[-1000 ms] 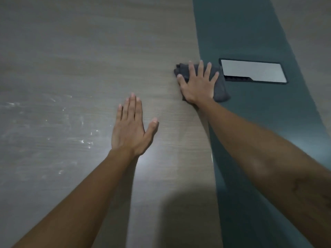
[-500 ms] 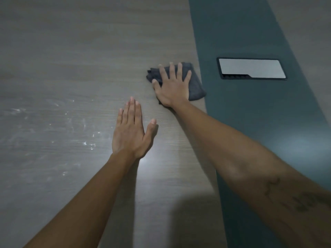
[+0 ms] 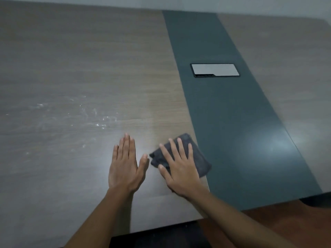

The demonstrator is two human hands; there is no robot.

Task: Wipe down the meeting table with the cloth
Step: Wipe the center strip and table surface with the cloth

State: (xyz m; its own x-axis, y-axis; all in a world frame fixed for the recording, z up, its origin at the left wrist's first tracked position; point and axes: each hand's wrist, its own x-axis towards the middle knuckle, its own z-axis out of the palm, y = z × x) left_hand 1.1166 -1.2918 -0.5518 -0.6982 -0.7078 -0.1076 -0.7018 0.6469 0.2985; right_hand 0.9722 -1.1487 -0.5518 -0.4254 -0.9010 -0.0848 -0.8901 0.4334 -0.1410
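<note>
Pale wall point(image 3: 250, 4) runs along far edge of frame, plain, no windows in view. Near right, reddish-brown floor point(image 3: 268, 222) shows below the furniture edge. Dark shape point(image 3: 157, 237) at near centre, prob. a chair back, can't tell for sure. Another dark bit point(image 3: 318, 201) at right edge, unclear what. Room dim overall; soft glare patches from overhead light point(image 3: 275, 147) at right-centre and near centre.
</note>
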